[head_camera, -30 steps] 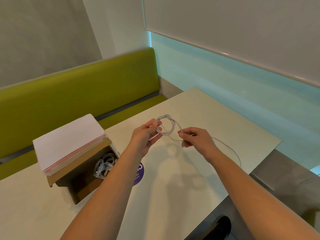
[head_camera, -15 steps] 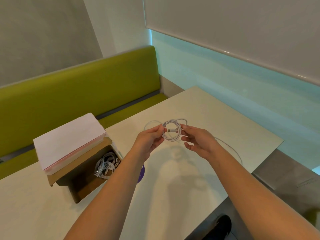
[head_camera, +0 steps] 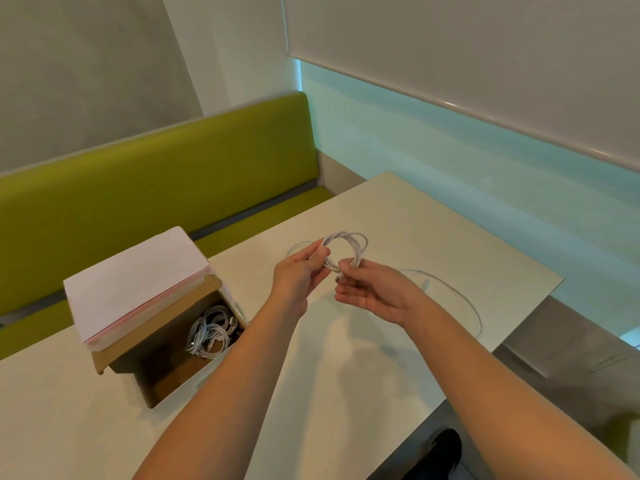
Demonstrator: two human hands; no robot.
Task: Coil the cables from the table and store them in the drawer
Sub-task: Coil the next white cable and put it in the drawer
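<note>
pinching a thin white cable (head_camera: 358, 244) wound into round loops, left hand (head_camera: 300, 271) and right hand (head_camera: 372, 292) grip it.

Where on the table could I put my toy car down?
Bare table lies on the near side of the cardboard drawer, and another bare patch at the far corner beyond the coiled cable. It is crowded in the middle, where both hands work, and at the right edge, where a loose cable trails.

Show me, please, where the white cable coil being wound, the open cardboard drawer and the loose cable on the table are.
white cable coil (head_camera: 358, 242): head view, top right arc of the loop.
cardboard drawer (head_camera: 173, 379): head view, inner brown wall.
loose cable (head_camera: 460, 295): head view, strand lying on the table.
</note>
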